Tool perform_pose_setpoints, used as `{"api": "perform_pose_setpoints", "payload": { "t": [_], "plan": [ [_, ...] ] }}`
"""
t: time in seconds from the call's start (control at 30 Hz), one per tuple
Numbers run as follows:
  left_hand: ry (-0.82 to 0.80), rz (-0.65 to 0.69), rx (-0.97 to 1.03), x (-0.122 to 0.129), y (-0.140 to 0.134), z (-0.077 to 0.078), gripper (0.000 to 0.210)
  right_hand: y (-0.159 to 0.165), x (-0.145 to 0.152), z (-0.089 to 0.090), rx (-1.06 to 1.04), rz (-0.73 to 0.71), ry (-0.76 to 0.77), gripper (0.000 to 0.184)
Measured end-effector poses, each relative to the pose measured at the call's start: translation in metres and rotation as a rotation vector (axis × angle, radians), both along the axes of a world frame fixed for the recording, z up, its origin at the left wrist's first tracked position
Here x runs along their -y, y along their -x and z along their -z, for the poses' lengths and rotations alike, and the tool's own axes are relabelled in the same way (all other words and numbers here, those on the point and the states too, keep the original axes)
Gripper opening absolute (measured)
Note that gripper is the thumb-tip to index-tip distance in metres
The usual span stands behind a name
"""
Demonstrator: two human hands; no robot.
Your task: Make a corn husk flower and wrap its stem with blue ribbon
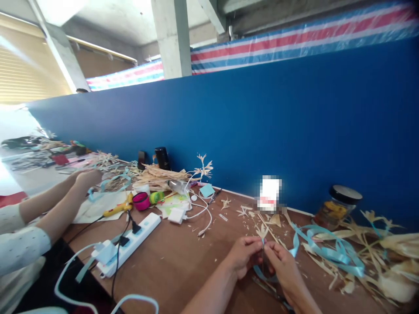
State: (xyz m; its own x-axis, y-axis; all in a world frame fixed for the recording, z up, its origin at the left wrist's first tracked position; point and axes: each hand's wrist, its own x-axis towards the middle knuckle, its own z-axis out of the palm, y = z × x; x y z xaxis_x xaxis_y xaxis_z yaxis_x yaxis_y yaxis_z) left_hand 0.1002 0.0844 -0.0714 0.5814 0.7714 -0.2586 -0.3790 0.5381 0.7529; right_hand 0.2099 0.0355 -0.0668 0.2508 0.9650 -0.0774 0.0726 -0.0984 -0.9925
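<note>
Both my hands meet low in the view, right of the middle, over the brown table (pixel 176 266). Between them stands a small pale flower (pixel 262 231) made of dried husk, its pointed petals upward on a thin stem. My left hand (pixel 245 255) pinches the stem just below the petals. My right hand (pixel 278 259) pinches light blue ribbon (pixel 340 250) against the same stem from the other side. The ribbon's loose length runs off to the right in loops. A dark-handled tool, partly hidden, lies beneath my right wrist.
Husk scraps and a lidded jar (pixel 337 207) lie to the right. Left stand a white power strip (pixel 131 244), a yellow glue gun (pixel 118 207), a charger (pixel 176 216) and a pink tape roll (pixel 141 201). A co-worker's arms (pixel 65 196) reach in at far left. A blue partition (pixel 262 122) closes the back.
</note>
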Motion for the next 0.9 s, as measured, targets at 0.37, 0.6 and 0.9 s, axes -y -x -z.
{"api": "perform_pose_setpoints", "payload": {
  "t": [0.37, 0.6, 0.9],
  "plan": [
    [-0.204, -0.103, -0.164, -0.001, -0.006, 0.002, 0.033, -0.004, 0.002, 0.007, 0.091, 0.052, 0.079, 0.031],
    [-0.353, -0.204, -0.308, 0.0, -0.014, 0.017, 0.025, -0.006, 0.002, 0.015, 0.131, 0.113, 0.108, 0.033],
    [-0.291, -0.178, -0.254, 0.002, -0.012, 0.009, 0.024, -0.004, 0.002, 0.006, 0.372, 0.201, 0.025, 0.019]
  ]
}}
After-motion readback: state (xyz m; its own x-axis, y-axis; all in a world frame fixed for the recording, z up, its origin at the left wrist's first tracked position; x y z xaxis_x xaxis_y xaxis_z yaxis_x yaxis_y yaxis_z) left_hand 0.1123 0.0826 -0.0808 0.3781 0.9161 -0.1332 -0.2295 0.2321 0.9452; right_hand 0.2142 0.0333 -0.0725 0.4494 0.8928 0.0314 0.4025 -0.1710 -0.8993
